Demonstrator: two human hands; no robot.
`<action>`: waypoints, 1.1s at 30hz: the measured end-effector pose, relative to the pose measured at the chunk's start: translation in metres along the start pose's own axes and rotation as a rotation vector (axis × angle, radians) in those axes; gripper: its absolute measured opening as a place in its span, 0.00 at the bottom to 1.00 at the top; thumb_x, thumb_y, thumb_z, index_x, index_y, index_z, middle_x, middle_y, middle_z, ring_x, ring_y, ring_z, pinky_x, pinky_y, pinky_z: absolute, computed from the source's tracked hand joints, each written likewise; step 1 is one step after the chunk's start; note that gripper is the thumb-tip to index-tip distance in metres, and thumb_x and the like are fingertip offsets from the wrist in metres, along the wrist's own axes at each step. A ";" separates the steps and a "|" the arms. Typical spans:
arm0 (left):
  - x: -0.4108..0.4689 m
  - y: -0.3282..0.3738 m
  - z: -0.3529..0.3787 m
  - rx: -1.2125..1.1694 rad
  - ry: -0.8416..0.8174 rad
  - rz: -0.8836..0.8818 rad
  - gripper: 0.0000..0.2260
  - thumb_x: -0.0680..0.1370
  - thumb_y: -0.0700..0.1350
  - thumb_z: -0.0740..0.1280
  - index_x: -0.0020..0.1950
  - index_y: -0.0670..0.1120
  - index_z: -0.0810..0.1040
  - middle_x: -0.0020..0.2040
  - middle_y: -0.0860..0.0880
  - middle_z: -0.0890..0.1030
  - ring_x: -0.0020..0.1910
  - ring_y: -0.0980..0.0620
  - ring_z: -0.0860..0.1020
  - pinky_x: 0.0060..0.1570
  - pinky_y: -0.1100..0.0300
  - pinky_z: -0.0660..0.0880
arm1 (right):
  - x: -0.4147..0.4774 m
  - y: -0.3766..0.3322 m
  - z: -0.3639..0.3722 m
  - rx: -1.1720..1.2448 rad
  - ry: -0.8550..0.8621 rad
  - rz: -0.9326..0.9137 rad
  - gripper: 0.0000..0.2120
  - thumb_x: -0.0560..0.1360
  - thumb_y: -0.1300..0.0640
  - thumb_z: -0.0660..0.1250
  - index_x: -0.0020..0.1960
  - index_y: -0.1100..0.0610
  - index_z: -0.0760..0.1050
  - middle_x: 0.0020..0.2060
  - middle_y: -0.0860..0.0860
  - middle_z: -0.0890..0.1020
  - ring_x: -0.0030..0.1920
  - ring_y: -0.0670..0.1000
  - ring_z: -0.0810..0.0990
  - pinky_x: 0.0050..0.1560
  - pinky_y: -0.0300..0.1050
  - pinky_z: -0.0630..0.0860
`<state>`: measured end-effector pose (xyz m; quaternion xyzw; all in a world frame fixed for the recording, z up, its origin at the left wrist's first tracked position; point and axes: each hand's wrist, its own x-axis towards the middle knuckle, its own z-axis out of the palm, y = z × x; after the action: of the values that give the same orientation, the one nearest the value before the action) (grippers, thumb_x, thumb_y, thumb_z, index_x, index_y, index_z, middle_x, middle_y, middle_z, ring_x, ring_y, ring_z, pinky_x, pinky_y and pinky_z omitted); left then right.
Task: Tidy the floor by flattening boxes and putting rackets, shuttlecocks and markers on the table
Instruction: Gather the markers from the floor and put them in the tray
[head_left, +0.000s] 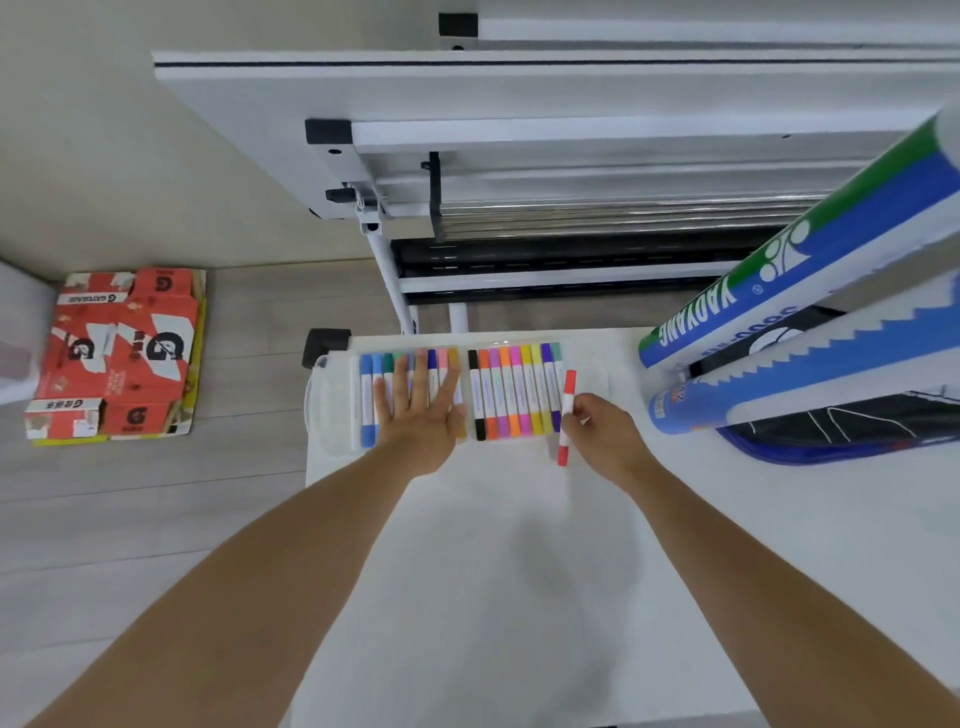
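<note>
Right hand (597, 431) pinches red marker (567, 415) at marker case's (327, 405) right end, left hand (421, 410) flat, fingers spread, on its left row — pushed in askew (slot looks tight), it could pop neighbours loose toward shuttlecock tubes (810, 270) beyond.

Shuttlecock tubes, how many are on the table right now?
2. The green-and-blue Yadyang tube lies at the right of the white table; the blue zigzag tube lies beside it, nearer the person. Others may sit out of frame.

The blue-and-green shuttlecock tube (810, 270) is showing "YADYANG". The flattened red boxes (119, 353) are showing "GATORADE" and "G" logos.
</note>
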<state>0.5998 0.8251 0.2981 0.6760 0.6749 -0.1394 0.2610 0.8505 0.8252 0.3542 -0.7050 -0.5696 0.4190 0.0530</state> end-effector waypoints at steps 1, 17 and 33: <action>0.000 0.000 -0.002 0.000 -0.019 0.001 0.28 0.82 0.62 0.38 0.72 0.60 0.21 0.74 0.48 0.20 0.71 0.45 0.20 0.72 0.37 0.30 | 0.007 0.003 -0.005 0.022 0.001 0.011 0.05 0.81 0.53 0.59 0.51 0.53 0.71 0.44 0.46 0.77 0.46 0.48 0.77 0.42 0.36 0.71; -0.002 0.004 -0.014 0.018 -0.093 -0.002 0.29 0.83 0.62 0.40 0.70 0.61 0.18 0.71 0.49 0.17 0.70 0.44 0.19 0.73 0.37 0.30 | 0.059 0.005 -0.018 -0.022 0.081 0.056 0.11 0.78 0.49 0.66 0.48 0.56 0.70 0.41 0.49 0.78 0.40 0.47 0.77 0.31 0.34 0.68; -0.001 0.002 -0.011 0.018 -0.087 0.005 0.29 0.83 0.62 0.41 0.71 0.61 0.19 0.71 0.49 0.17 0.71 0.44 0.20 0.73 0.37 0.31 | 0.080 0.009 -0.012 -0.096 0.058 0.177 0.11 0.78 0.51 0.67 0.50 0.60 0.76 0.44 0.55 0.83 0.43 0.54 0.84 0.50 0.49 0.82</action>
<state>0.5996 0.8303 0.3078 0.6732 0.6599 -0.1740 0.2846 0.8656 0.8952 0.3146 -0.7661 -0.5228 0.3738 -0.0014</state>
